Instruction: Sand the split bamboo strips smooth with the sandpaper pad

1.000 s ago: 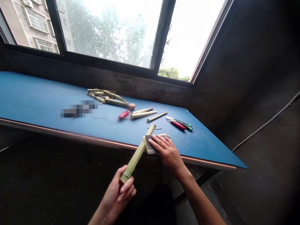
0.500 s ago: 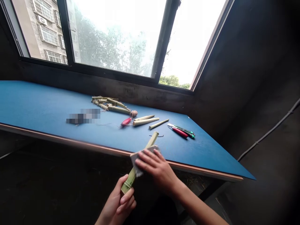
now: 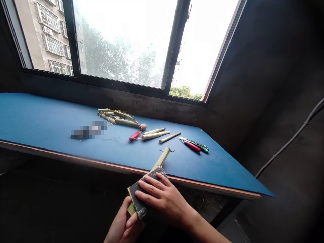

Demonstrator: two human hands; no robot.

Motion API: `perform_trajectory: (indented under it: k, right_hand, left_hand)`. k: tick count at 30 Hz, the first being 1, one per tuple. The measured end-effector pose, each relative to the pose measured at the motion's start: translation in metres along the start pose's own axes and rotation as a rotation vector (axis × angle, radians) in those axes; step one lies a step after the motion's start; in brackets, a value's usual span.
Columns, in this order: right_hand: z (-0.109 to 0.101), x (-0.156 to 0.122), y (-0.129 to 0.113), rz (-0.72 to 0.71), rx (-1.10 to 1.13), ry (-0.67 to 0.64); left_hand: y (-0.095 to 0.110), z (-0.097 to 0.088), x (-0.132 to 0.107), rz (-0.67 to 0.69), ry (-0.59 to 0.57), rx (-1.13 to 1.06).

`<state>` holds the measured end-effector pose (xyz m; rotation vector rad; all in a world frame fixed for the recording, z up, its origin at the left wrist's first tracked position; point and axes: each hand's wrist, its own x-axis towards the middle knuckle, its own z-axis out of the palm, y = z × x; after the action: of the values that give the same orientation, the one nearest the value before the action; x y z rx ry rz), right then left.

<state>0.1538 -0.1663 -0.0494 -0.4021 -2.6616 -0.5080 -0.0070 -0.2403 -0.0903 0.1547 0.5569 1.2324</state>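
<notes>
My left hand (image 3: 126, 221) is closed around the near end of a split bamboo piece (image 3: 162, 157), whose far end slants up over the table's front edge. Across the bamboo lies a dark grey sheet of sandpaper (image 3: 141, 199) with a pale tan edge, covering its middle. My right hand (image 3: 164, 199) presses the sandpaper down, fingers laid over it and thumb hidden. Beyond the bamboo's tip is a short dark wire-like strand (image 3: 173, 151). A thin bamboo stick (image 3: 170, 137) rests farther back on the table.
On the blue table (image 3: 50, 111) lie a green-and-black utility knife (image 3: 201, 145), a red-handled tool (image 3: 192, 146), two whittled sticks (image 3: 156, 135), a red spindle-shaped object (image 3: 134, 136), a brown twine ball (image 3: 143, 127) and a tied bamboo frame (image 3: 126, 123). A window rises behind.
My right hand has slid the sandpaper down along the bamboo, toward my left hand. My left hand keeps its grip. The view has tilted slightly.
</notes>
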Motion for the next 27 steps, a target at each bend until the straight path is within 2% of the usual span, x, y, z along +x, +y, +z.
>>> perform_trajectory:
  k: [1,3,6,8,10,14,17,19,22,25,27]
  right_hand:
    - [0.001,0.0,-0.001,-0.041,0.006,0.016]
    - [0.003,-0.003,0.012,-0.002,-0.014,0.054]
    - [0.009,-0.01,0.039,0.231,-0.084,0.084]
    - [0.013,-0.013,0.045,0.336,-0.11,0.108]
    - [0.015,-0.011,0.037,0.301,-0.103,0.141]
    - [0.013,-0.003,0.014,0.107,-0.052,0.156]
    - [0.007,-0.005,0.027,0.123,-0.048,0.101]
    - [0.0,-0.013,0.05,0.233,-0.085,0.08]
    - [-0.01,-0.03,0.091,0.451,-0.172,0.12]
    - [-0.022,-0.044,0.121,0.722,-0.248,0.162]
    - [-0.029,-0.048,0.135,0.889,-0.184,-0.008]
  left_hand:
    - [-0.001,0.0,0.0,0.009,0.013,0.008]
    - [-0.001,0.002,-0.003,0.021,0.023,0.031]
    - [0.0,0.009,-0.008,0.041,0.013,0.056]
    - [0.002,0.013,-0.011,0.063,0.018,0.067]
    - [0.003,0.015,-0.012,0.064,0.018,0.079]
    - [0.005,0.014,-0.01,0.036,0.005,0.087]
    - [0.008,0.01,-0.011,0.05,0.0,0.142]
    - [0.011,0.006,-0.014,0.111,-0.002,0.272]
    - [0.012,0.0,-0.019,0.223,0.042,0.564]
    - [0.013,-0.003,-0.019,0.264,0.105,0.716]
    - [0.015,-0.004,-0.017,0.252,0.121,0.759]
